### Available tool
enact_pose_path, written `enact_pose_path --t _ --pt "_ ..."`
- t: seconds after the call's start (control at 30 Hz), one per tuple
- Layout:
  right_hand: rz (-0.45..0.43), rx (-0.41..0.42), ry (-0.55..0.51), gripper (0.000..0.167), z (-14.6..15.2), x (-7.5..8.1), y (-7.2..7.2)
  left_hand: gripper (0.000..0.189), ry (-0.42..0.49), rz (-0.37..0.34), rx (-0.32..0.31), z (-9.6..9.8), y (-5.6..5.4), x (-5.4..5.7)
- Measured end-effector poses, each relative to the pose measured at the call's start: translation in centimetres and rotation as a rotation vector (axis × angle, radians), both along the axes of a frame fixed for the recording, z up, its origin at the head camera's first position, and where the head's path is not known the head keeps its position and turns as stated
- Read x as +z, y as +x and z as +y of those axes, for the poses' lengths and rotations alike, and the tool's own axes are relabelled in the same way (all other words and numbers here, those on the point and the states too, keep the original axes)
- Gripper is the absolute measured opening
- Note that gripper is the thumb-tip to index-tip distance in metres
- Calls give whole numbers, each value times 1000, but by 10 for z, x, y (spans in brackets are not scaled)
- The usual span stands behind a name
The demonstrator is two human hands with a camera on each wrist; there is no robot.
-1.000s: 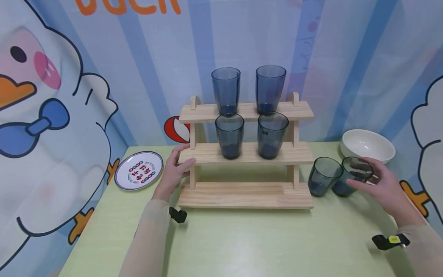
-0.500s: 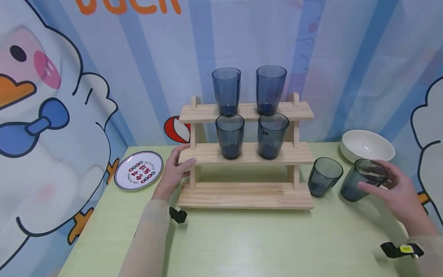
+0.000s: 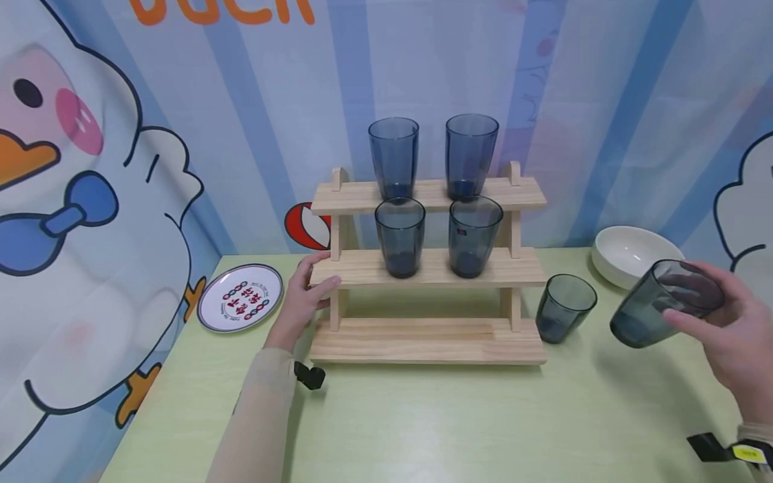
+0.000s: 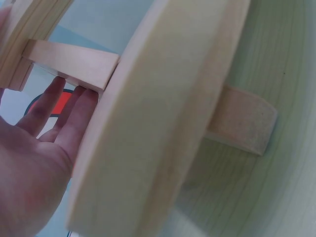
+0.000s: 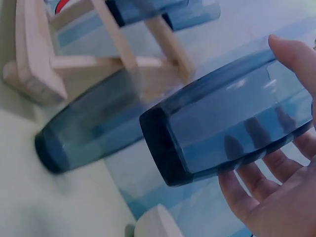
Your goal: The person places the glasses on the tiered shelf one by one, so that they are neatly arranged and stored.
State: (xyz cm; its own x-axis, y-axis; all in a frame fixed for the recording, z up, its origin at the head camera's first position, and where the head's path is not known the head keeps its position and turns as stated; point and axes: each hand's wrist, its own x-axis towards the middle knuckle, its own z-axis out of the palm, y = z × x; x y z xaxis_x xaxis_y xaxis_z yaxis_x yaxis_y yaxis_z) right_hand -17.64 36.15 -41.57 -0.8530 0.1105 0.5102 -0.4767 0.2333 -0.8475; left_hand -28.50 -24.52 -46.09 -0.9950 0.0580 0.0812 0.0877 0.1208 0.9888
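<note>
My right hand [image 3: 733, 322] holds a smoky blue glass tumbler [image 3: 655, 302] at the right, thumb on the near side and fingers round the far side. It is tilted, its base toward the left, and raised off the table; the right wrist view shows the lifted tumbler [image 5: 222, 123] in the fingers. Another tumbler [image 3: 564, 308] stands on the table beside the three-tier wooden rack [image 3: 429, 342]. My left hand [image 3: 304, 298] grips the rack's left side at the middle tier, fingertips [image 4: 86, 101] against an upright [image 4: 74, 61]. Two tumblers stand on the top tier and two on the middle.
A white bowl [image 3: 631, 251] sits behind the lifted tumbler at the back right. To the left of the rack lies a white plate [image 3: 211, 312] with red lettering. A printed cloth [image 3: 272, 100] hangs behind the pale green table [image 3: 423, 422].
My right hand has drawn the tumbler rightward, away from the one beside it, then raised and tilted it off the table. My left hand and the rack stay put.
</note>
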Motion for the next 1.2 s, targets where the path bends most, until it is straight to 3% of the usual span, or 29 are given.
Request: enact_pose_path --t 0.2,0.47,0.73,0.9,1.03,1.2 --pt "33 103 -74 76 -22 23 8 60 3 1 2 0 0 -1" --pt "3 297 -144 81 -54 43 12 60 9 3 1 -1 0 -2" --pt "-46 385 -90 84 -84 49 8 60 8 0 1 0 0 -1" --pt "-107 393 -42 83 -101 50 5 60 13 3 0 0 0 0" --pt "-139 396 20 83 -116 50 2 59 18 5 0 0 0 0" --pt "-153 461 67 84 -133 46 -4 59 19 5 0 0 0 0"
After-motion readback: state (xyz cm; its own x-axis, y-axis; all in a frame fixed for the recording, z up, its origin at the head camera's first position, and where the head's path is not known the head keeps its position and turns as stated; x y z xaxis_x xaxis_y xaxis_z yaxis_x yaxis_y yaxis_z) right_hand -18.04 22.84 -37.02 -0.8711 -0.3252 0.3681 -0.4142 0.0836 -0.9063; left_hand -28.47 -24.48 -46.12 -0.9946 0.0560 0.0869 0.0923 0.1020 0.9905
